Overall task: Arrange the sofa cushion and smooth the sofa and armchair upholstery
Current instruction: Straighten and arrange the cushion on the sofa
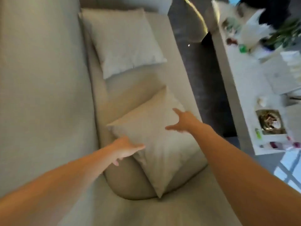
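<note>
Both bare forearms reach in from the bottom edge toward the near cushion (156, 144). Left hand (126, 148) at the cushion's left edge, thumb laid on the top face, fingers curled down under the side: loose grip on the edge, not a tight pinch. Right hand (182, 121) spread, fingers splayed, over the cushion's upper right part; contact or just above, cannot tell, blurred.

Near cushion: beige, square, turned diamond-wise, one corner pointing at the camera, opposite corner pointing away along the seat. Long diagonal runs roughly near-to-far, tilted slightly right. It lies propped on a rounded beige bolster-like hump (128, 181) that sticks out under its near left side, so the cushion tilts rather than lying flat.

All of this sits on the seat of the sofa (175, 212), beige fabric, backrest (40, 79) filling the left side.

Farther along the seat, a second cushion (125, 41), paler grey-white, leans against the backrest, apart from the near one.

Right of the sofa: a strip of dark floor (203, 70), then a long pale table (244, 88) with magazines or printed sheets (270, 129) and small blurred items. A green plant (286, 31) at far right top, heavily blurred.
</note>
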